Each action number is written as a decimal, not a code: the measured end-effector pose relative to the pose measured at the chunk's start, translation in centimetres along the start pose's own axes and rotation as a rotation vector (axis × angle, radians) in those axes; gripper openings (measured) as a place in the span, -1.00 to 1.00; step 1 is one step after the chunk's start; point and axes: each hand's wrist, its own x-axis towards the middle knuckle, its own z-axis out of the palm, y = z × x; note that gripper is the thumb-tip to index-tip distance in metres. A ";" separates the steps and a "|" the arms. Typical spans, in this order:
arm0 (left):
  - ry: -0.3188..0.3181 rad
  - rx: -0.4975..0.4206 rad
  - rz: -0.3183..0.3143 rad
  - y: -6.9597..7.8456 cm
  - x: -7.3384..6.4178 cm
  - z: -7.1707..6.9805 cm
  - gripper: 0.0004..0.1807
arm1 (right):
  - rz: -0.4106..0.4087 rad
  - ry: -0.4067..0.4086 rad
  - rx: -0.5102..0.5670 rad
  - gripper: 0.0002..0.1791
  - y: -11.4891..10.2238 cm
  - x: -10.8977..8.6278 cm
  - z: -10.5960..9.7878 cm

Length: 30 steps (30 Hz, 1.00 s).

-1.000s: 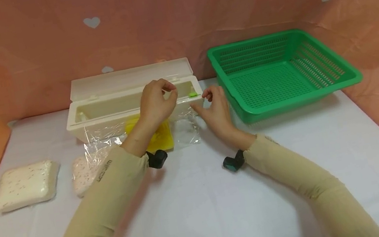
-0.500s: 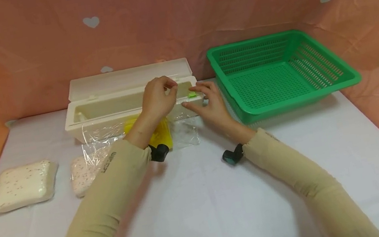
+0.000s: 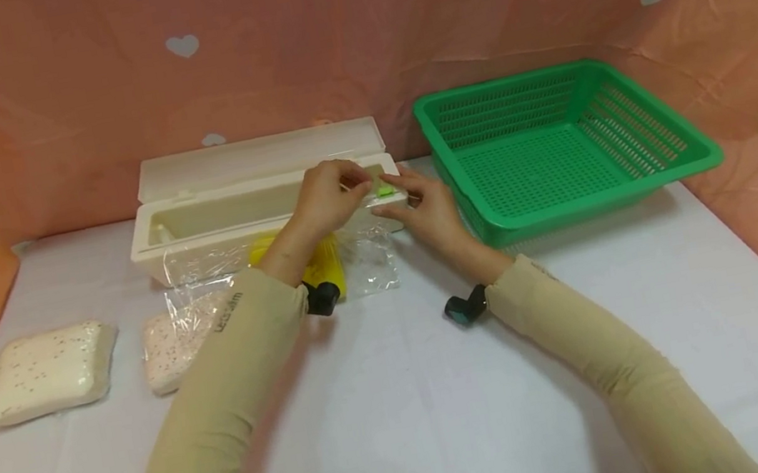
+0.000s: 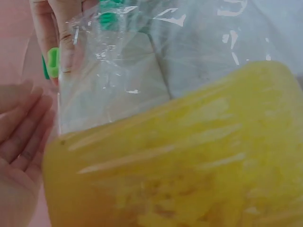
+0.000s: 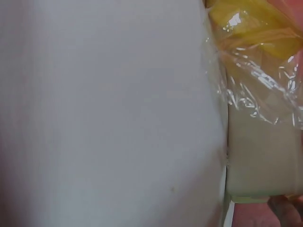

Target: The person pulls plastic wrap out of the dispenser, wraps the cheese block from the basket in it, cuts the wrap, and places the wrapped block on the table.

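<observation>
A white cling film dispenser box (image 3: 215, 238) stands with its pale lid (image 3: 258, 156) raised behind it. Clear film (image 4: 113, 52) hangs down its front over a yellow slab-like thing (image 4: 189, 161), which my left forearm partly hides in the head view. Over the box's right part, my left hand (image 3: 328, 193) brings thumb and fingertips together at the film's edge; the contact is faint to see. My right hand (image 3: 429, 206) pinches the small green slide cutter (image 3: 384, 191) at the right end, index above and thumb below. One fingertip (image 5: 285, 212) shows in the right wrist view.
To the right stands a green slotted basket (image 3: 534, 167). A wrapped pale speckled block (image 3: 48, 371) lies at the far left, with a pinkish speckled block (image 3: 168, 358) beside it, partly under film and my left sleeve. A pink curtain (image 3: 344, 40) hangs behind the white-covered table (image 3: 418, 415).
My right hand has gone from beside the box's corner to the green slide cutter and taken hold of it. My left hand has moved slightly right, towards the cutter.
</observation>
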 end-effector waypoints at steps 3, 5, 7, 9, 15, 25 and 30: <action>-0.028 -0.009 0.033 -0.2 0.1 0.5 -0.73 | -0.017 0.017 -0.010 -0.42 0.2 -0.1 0.0; -0.030 -0.006 0.055 -0.2 0.1 0.9 -0.72 | -0.029 0.025 -0.030 -0.44 0.2 -0.1 0.0; -0.018 -0.003 0.067 -0.2 0.2 1.3 -0.73 | -0.037 0.028 -0.041 -0.45 0.3 -0.1 0.0; 0.003 0.004 0.070 -0.2 0.4 1.6 -0.75 | -0.037 0.029 -0.031 -0.45 0.4 -0.1 0.1; 0.038 0.061 0.057 0.0 0.5 1.8 -0.82 | -0.036 0.023 -0.011 -0.41 0.2 -0.1 0.0; 0.023 0.106 0.065 -0.3 0.2 1.2 -0.79 | -0.045 0.023 -0.053 -0.40 0.2 -0.1 -0.1; 0.012 0.080 0.094 -0.7 0.1 0.7 -0.81 | -0.055 0.025 -0.094 -0.39 -0.1 0.0 -0.1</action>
